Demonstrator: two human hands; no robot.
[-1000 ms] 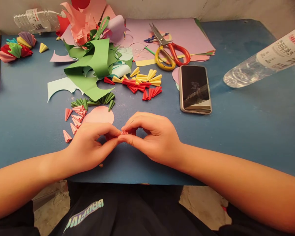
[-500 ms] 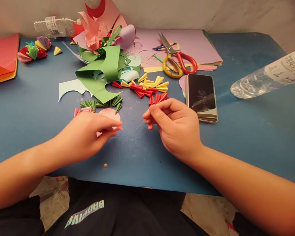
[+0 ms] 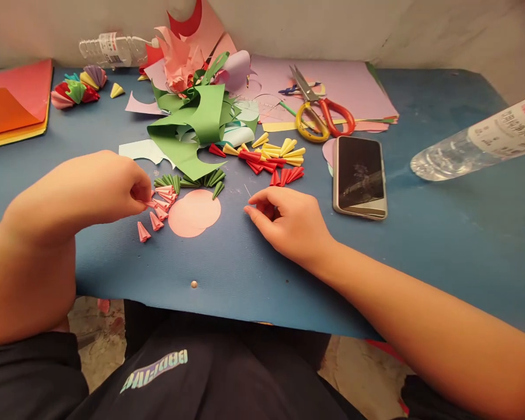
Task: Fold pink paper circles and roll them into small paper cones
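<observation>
2 hands [image 3: 114, 185], 1 needle [image 3: 247, 189] in R [image 3: 295, 224]

Matt pink paper cones [image 3: 156, 221]

a blue table [image 3: 227, 274] carries paper cones [image 3: 143, 233], pink discs [image 3: 186, 217], a phone [image 3: 359, 175] and a bottle [image 3: 476, 141].

Blue table [image 3: 441, 251] standing by a plain pale wall [image 3: 332, 29], brownish stained floor [image 3: 354, 364] visible below, light of warm tone
</observation>
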